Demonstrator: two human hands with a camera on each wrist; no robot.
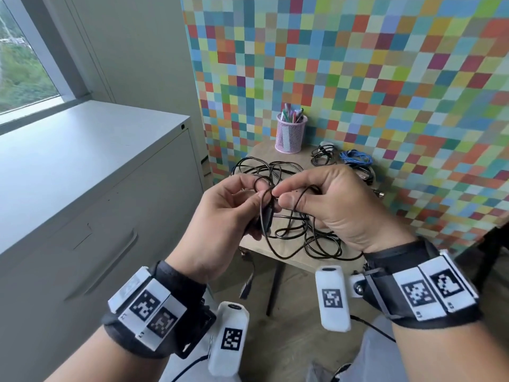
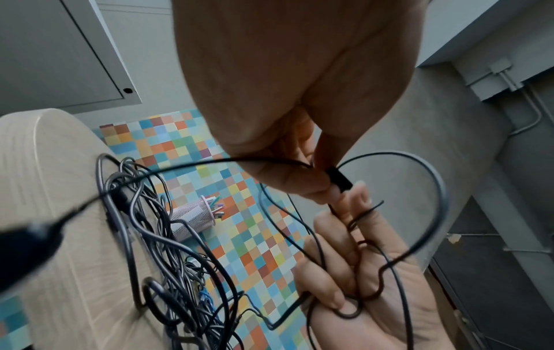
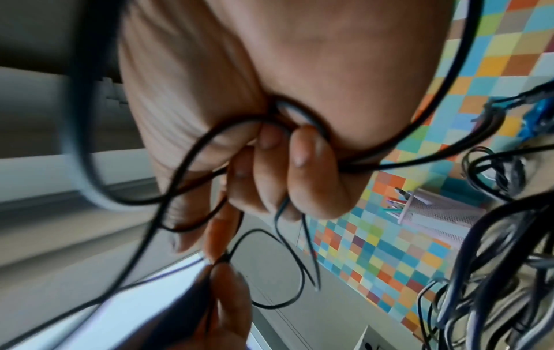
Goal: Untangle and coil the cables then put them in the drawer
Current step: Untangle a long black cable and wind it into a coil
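Left hand: the left hand (image 1: 220, 224) is raised above the tabletop (image 1: 259, 153), thumb and fingers pinched on a thin black cable (image 1: 278, 230); the left wrist view shows its fingertips (image 2: 317, 189) closed on a small black plug at the cable's end.
Right hand: the right hand (image 1: 330, 205) meets the left one fingertip to fingertip, its fingers curled round loops of the same cable; the right wrist view shows strands passing under the curled fingers (image 3: 302, 165).
Black cable: held between both hands in the air, its loops hanging down to a loose tangle on the near part of the tabletop.
Other cables: a smaller black bundle (image 1: 323, 154) and a blue cable (image 1: 355, 158) lie at the far edge, against the chequered wall (image 1: 385, 78).
Pen cup: a pink mesh pen cup (image 1: 291, 132) stands upright at the back of the tabletop.
Cabinet: a grey drawer cabinet (image 1: 96, 188) stands left of the tabletop, its drawer fronts closed.
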